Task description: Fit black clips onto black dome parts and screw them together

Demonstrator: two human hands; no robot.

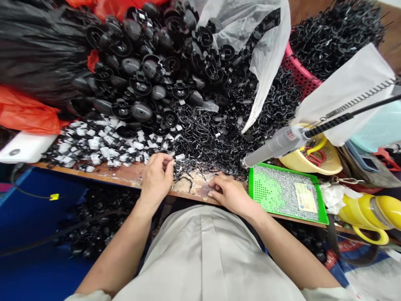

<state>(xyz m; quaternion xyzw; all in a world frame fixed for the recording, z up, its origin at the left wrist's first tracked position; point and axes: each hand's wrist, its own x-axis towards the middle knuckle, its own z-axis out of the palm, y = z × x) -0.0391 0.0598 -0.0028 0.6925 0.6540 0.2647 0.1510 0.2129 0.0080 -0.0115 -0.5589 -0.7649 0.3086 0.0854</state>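
My left hand [157,175] is at the table's front edge with its fingers curled and the thumb pressed against them; whatever it may hold is hidden. Just beyond its fingertips lies a small white part [180,157] among thin black curved plastic pieces [206,140]. To the right, my right hand [230,193] rests low over the worn edge of the wooden tabletop [197,184]. Its thumb and forefinger are apart, with nothing seen between them. A few loose black curved pieces [184,179] lie between the two hands.
Black domed parts [142,110] and white-and-black clips [103,142] are heaped behind and left. At right are a green tray [322,205] of small metal pieces, a hanging grey electric screwdriver [275,146], a yellow bowl [326,165] and a yellow cup [360,211]. A blue bin [28,234] stands below left.
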